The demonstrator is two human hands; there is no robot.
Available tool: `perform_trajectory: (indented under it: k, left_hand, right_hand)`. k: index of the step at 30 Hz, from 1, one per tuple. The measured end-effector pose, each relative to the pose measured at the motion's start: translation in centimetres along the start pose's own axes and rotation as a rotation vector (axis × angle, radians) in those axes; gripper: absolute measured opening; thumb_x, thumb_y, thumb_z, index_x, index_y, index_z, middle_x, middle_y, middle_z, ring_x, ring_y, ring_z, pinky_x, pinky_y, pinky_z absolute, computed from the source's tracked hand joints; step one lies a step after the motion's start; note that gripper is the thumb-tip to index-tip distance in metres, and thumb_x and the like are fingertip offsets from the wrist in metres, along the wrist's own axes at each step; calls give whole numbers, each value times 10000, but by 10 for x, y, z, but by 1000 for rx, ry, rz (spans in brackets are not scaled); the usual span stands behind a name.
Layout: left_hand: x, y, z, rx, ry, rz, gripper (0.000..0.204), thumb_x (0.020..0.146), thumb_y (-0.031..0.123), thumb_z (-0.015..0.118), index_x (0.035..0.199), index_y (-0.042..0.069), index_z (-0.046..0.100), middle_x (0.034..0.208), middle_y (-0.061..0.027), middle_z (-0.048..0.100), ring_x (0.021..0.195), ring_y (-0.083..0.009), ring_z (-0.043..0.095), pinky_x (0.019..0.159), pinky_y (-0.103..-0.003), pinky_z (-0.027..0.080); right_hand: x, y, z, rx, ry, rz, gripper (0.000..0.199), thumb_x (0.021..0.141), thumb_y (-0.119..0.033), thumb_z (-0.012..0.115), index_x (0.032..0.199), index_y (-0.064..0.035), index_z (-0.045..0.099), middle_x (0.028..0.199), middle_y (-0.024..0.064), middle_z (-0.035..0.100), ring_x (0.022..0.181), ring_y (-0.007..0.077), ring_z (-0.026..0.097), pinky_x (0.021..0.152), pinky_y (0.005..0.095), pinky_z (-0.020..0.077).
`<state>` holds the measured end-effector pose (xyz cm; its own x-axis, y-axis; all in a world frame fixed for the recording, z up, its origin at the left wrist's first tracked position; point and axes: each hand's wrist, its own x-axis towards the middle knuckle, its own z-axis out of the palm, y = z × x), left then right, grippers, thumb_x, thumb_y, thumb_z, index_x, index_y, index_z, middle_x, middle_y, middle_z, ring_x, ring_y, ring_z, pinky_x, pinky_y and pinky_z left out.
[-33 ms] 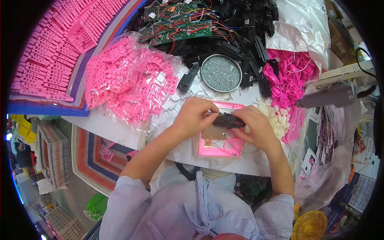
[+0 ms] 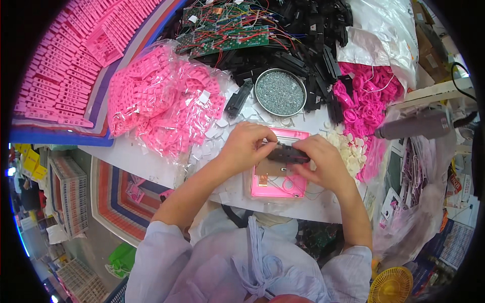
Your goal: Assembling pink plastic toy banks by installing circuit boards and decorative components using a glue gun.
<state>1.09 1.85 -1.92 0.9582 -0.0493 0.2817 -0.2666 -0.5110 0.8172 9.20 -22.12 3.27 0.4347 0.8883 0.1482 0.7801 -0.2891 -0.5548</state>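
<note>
A black plastic part (image 2: 289,154) lies across a pink plastic case (image 2: 258,192), and both my hands grip it. At its left end, the thumb and fingers of my left hand (image 2: 248,145) are closed on it. My right hand (image 2: 321,157) has its fingers over the right end, with the thumb on the near side. Inside the case are a brown board (image 2: 270,168), a copper-coloured patch (image 2: 263,181), thin wires and a round ring (image 2: 288,184). My fingers hide both ends of the black part and some of the case's far half.
Beyond the case stands a round tin of small screws (image 2: 280,92). Bagged pink parts (image 2: 146,91) lie left; black parts (image 2: 303,55) and green circuit boards (image 2: 230,40) are piled behind. Cream discs (image 2: 348,151) lie right, near a grey power screwdriver (image 2: 414,126).
My right thumb has shifted slightly at the near side of the black part. Otherwise hands, case and surroundings look almost the same.
</note>
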Motion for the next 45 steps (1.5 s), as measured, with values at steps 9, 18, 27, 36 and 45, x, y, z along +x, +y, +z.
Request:
perform_trajectory:
  k: [9, 18, 27, 36, 45]
  left_hand:
    - [15, 2, -16, -17, -302, 49, 101, 737, 75, 746, 810, 79, 676, 739, -72, 654, 700, -253, 640, 691, -379, 484]
    - [18, 2, -19, 177, -346, 218, 56, 738, 130, 714, 774, 106, 679, 738, -73, 651, 754, -280, 647, 721, -422, 487]
    - [-17, 31, -20, 364, -210, 133, 171, 781, 129, 716, 950, 110, 694, 888, -28, 673, 885, -218, 655, 827, -384, 467]
    - [-17, 12, -16, -190, -225, -219, 151, 818, 47, 738, 957, 32, 682, 796, -32, 615, 653, -120, 549, 572, -269, 421]
    - [6, 13, -19, -101, -190, -201, 90, 790, 47, 749, 846, 38, 679, 731, -33, 592, 663, -140, 554, 593, -290, 433]
  right_hand:
    - [1, -9, 21, 137, 19, 40, 569, 671, -64, 810, 1196, -47, 591, 1057, 131, 632, 964, 333, 588, 825, 419, 509]
    - [4, -5, 24, 78, -33, 1, 508, 680, -100, 802, 1155, -89, 621, 1112, 105, 593, 1029, 331, 563, 854, 422, 512]
    - [11, -26, 19, -80, -111, 15, 468, 706, -84, 758, 1151, -122, 620, 1149, 83, 598, 1054, 310, 566, 799, 405, 556]
    - [8, -24, 20, -51, -42, 25, 470, 706, -78, 762, 1142, -79, 585, 1129, 94, 607, 1028, 330, 576, 834, 418, 537]
    - [8, -26, 20, 26, -28, 88, 506, 693, -66, 785, 1151, -57, 570, 1086, 120, 613, 1018, 337, 573, 853, 423, 508]
